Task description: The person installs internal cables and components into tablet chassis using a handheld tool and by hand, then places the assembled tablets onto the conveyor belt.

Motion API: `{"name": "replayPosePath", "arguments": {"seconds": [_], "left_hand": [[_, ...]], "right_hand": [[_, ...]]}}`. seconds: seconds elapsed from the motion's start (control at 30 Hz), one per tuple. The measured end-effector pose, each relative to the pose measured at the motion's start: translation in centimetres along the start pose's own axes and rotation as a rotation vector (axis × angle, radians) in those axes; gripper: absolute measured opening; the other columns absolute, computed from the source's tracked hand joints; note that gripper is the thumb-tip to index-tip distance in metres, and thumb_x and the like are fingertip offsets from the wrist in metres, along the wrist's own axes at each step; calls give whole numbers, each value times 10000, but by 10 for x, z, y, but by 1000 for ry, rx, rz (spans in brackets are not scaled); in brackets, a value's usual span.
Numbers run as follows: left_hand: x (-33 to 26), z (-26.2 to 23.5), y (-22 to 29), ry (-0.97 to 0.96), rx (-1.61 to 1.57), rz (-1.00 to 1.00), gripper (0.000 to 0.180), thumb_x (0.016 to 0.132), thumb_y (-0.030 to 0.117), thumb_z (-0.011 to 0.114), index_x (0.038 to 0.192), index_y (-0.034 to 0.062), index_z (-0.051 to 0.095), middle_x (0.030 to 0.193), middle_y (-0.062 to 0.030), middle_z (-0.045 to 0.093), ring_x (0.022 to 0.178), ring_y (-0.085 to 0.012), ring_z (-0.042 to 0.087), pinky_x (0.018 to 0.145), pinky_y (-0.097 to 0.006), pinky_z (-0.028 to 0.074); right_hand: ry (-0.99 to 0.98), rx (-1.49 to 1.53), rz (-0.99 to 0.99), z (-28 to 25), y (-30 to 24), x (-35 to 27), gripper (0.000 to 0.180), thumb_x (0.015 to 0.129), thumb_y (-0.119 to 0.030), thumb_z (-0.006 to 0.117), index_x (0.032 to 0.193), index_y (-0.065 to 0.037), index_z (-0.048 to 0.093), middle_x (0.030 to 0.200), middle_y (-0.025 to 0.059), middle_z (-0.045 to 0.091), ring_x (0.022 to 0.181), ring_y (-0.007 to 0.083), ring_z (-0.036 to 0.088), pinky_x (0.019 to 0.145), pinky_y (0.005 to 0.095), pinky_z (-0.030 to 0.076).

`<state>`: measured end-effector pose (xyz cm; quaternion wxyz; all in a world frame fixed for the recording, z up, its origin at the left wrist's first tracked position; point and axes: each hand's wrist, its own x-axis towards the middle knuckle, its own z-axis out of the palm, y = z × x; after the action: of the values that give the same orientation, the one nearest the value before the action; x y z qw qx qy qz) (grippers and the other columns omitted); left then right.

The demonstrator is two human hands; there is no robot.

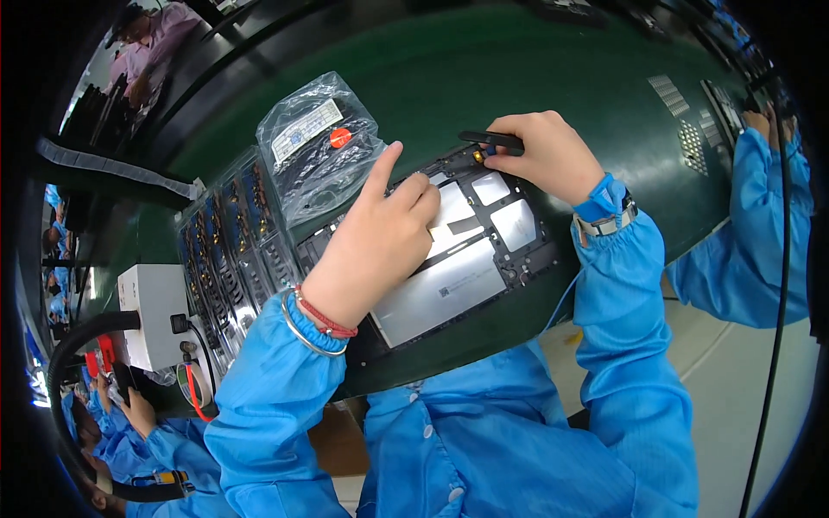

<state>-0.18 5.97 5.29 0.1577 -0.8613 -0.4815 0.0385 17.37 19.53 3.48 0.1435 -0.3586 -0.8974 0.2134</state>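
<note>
An opened tablet (440,289) lies tilted on the green bench, its silver battery plates and black inner frame showing. Over its upper left part rests my left hand (380,229); the index finger is stretched out, the other fingers bend onto the tablet, and no held thing shows. At the tablet's far edge my right hand (548,151) pinches a slim black hand tool (490,139), whose exact kind I cannot make out. Just under the tool sits a small gold-coloured part (478,157) on the tablet's corner.
Left of the tablet lies a clear plastic bag (319,142) with a label and an orange dot. Beyond it are clear trays (229,242) of small parts, a white box (154,302) and a black hose (73,345). Metal strips (691,147) lie far right; co-workers sit both sides.
</note>
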Motion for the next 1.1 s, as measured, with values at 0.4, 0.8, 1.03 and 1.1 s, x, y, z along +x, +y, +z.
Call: {"name": "replayPosePath", "arguments": {"seconds": [0.4, 0.8, 1.03, 1.1], "left_hand": [[-2, 1, 10, 62, -39, -107, 160, 713, 154, 575, 776, 28, 651, 1098, -40, 555, 1072, -192, 472, 926, -399, 326], [-106, -11, 96, 311, -1358, -383, 427, 709, 32, 529, 1135, 50, 504, 1209, -125, 464, 1137, -294, 427, 938, -416, 325], [-105, 9, 130, 199, -2823, -557, 447, 822, 50, 415, 1266, 16, 379, 1280, -126, 421, 1169, -239, 410, 983, -328, 304], [-101, 3, 129, 263, -3051, -774, 542, 824, 113, 408, 1324, -32, 257, 1372, -163, 301, 1243, -245, 336, 1015, -344, 286]], "right_hand": [[196, 143, -43, -2, -2, -2, 228, 692, -87, 656, 906, -17, 617, 743, 107, 626, 688, 181, 616, 627, 270, 476], [53, -132, -537, 31, -58, 10, 397, 637, 12, 593, 1009, -124, 623, 1023, 2, 572, 740, 207, 593, 616, 304, 484], [-68, -269, -472, 41, -59, 9, 359, 663, -76, 633, 1015, -143, 635, 1049, -17, 571, 764, 195, 615, 641, 298, 501], [-88, -290, -463, 39, -62, 7, 368, 653, -77, 641, 1016, -136, 634, 1042, -11, 572, 758, 198, 616, 639, 300, 502]]}}
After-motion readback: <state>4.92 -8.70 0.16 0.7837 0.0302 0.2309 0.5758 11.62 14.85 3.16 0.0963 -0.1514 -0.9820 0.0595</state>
